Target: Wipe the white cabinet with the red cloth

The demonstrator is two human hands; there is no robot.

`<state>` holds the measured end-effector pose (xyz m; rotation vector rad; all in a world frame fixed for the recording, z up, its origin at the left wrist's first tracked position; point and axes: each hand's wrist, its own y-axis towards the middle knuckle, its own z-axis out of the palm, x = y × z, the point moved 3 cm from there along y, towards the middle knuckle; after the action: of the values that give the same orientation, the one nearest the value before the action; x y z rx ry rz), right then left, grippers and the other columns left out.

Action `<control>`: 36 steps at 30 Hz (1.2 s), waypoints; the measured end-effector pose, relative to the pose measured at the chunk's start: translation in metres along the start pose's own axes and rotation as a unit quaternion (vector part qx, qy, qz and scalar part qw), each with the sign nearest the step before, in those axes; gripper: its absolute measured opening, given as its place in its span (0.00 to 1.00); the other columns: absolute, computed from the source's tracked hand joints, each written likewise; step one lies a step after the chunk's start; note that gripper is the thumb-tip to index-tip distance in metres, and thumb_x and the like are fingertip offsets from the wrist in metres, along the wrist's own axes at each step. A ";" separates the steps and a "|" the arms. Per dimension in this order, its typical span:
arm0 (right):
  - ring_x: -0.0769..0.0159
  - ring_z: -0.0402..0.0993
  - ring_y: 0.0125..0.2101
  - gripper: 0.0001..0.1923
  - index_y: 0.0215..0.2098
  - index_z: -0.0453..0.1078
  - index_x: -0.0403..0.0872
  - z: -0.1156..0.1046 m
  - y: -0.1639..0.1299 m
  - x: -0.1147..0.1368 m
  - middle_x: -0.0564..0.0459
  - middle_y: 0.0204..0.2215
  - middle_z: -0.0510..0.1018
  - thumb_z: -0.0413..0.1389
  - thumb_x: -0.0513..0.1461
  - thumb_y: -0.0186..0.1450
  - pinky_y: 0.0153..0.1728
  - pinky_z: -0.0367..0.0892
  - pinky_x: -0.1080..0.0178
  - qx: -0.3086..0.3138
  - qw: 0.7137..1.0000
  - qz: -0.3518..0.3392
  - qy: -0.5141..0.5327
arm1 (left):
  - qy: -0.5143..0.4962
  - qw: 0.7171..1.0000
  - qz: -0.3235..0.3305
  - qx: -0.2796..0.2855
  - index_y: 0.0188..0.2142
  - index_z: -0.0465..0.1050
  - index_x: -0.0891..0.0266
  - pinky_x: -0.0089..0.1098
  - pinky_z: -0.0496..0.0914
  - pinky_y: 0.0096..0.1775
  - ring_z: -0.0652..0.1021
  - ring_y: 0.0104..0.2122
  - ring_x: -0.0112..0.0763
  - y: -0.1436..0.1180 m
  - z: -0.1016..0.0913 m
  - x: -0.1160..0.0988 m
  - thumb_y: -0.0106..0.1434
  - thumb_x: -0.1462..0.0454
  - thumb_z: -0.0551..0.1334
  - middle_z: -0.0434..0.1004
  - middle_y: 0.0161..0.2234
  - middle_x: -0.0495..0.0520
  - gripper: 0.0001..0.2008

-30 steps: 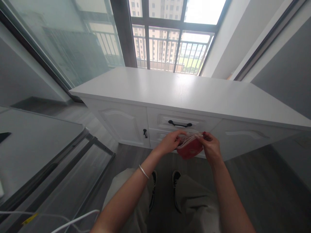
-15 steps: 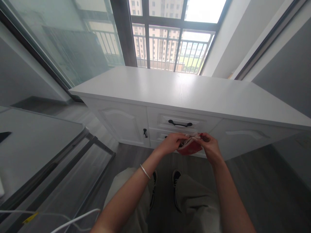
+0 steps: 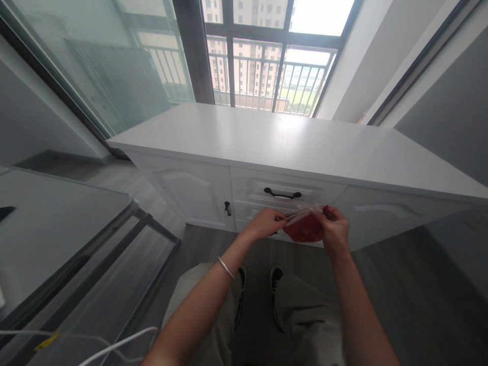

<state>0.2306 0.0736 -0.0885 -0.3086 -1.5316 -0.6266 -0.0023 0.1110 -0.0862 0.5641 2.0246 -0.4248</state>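
A small red drawstring pouch (image 3: 305,229) with pale cords hangs between my hands, in front of the cabinet drawers. The fingers of my left hand (image 3: 266,222) pinch the pale cords (image 3: 295,217) at the pouch's left side, and the cords look stretched. My right hand (image 3: 335,226) is closed on the gathered right edge of the pouch. What the pouch holds, if anything, is hidden.
Just ahead stands a white cabinet (image 3: 244,137) with black handles (image 3: 282,193). A white-topped table (image 3: 64,213) with a dark metal frame is at my left. A white cable (image 3: 118,345) crosses the lower left. Windows lie beyond.
My left hand has moved a little left, away from the pouch's mouth, drawing the cords out longer. The pouch has shifted slightly right with my right hand.
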 end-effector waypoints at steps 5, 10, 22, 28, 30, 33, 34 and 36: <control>0.59 0.77 0.32 0.31 0.30 0.74 0.51 0.005 -0.003 0.005 0.51 0.31 0.81 0.80 0.58 0.43 0.33 0.76 0.57 0.000 1.000 -0.008 0.000 | 0.000 0.999 -0.030 -0.021 0.46 0.88 0.62 0.34 0.72 0.44 0.85 0.43 0.41 0.001 0.001 -0.001 0.65 0.59 0.69 0.89 0.42 0.55 0.13; 0.59 0.77 0.31 0.31 0.32 0.75 0.50 0.011 -0.007 0.011 0.51 0.30 0.81 0.79 0.59 0.43 0.34 0.74 0.57 0.033 0.999 -0.007 -0.040 | 0.083 0.994 -0.048 -0.053 0.42 0.86 0.62 0.36 0.71 0.43 0.84 0.42 0.43 0.001 0.002 -0.006 0.66 0.61 0.69 0.88 0.40 0.57 0.09; 0.59 0.77 0.35 0.31 0.35 0.71 0.51 0.015 -0.007 0.005 0.51 0.32 0.80 0.73 0.63 0.52 0.39 0.75 0.56 0.009 0.995 -0.053 -0.079 | 0.101 0.992 -0.027 -0.067 0.44 0.73 0.58 0.33 0.62 0.36 0.79 0.35 0.38 -0.003 -0.002 -0.008 0.68 0.68 0.66 0.78 0.31 0.48 0.07; 0.58 0.78 0.33 0.31 0.36 0.71 0.50 0.014 -0.005 0.006 0.51 0.31 0.81 0.74 0.62 0.52 0.39 0.74 0.55 -0.004 0.997 -0.051 -0.058 | 0.094 0.993 -0.016 -0.062 0.49 0.68 0.57 0.33 0.59 0.34 0.74 0.30 0.37 -0.012 -0.005 -0.016 0.73 0.66 0.61 0.72 0.27 0.44 0.07; 0.58 0.79 0.34 0.31 0.36 0.71 0.50 0.014 -0.004 0.005 0.51 0.31 0.81 0.74 0.63 0.52 0.40 0.74 0.55 -0.005 0.997 -0.051 -0.050 | 0.082 0.995 -0.017 -0.059 0.53 0.67 0.58 0.33 0.61 0.35 0.75 0.30 0.38 -0.013 -0.004 -0.015 0.74 0.67 0.60 0.73 0.27 0.45 0.10; 0.58 0.79 0.34 0.31 0.36 0.71 0.51 0.015 -0.003 0.005 0.52 0.31 0.82 0.74 0.62 0.52 0.39 0.75 0.56 -0.001 0.998 -0.046 -0.040 | 0.070 0.996 -0.003 -0.050 0.60 0.66 0.60 0.34 0.66 0.38 0.78 0.33 0.41 -0.013 -0.003 -0.013 0.75 0.66 0.56 0.78 0.30 0.49 0.16; 0.58 0.80 0.34 0.31 0.36 0.71 0.50 0.016 -0.003 0.005 0.51 0.31 0.82 0.74 0.61 0.52 0.39 0.76 0.56 0.005 0.998 -0.042 -0.035 | 0.074 0.996 0.006 -0.045 0.63 0.66 0.60 0.35 0.67 0.39 0.80 0.35 0.42 -0.013 -0.002 -0.014 0.75 0.66 0.55 0.80 0.31 0.50 0.18; 0.58 0.81 0.36 0.30 0.35 0.71 0.51 0.016 -0.002 0.007 0.50 0.33 0.84 0.76 0.60 0.51 0.40 0.77 0.56 0.024 0.999 -0.033 -0.014 | 0.094 0.995 0.014 -0.033 0.71 0.62 0.58 0.38 0.70 0.43 0.82 0.38 0.46 -0.013 -0.002 -0.015 0.75 0.66 0.54 0.84 0.35 0.54 0.26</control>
<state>0.2158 0.0794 -0.0816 -0.2333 -1.5859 -0.6386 -0.0047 0.0977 -0.0709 0.6109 2.1996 -0.2954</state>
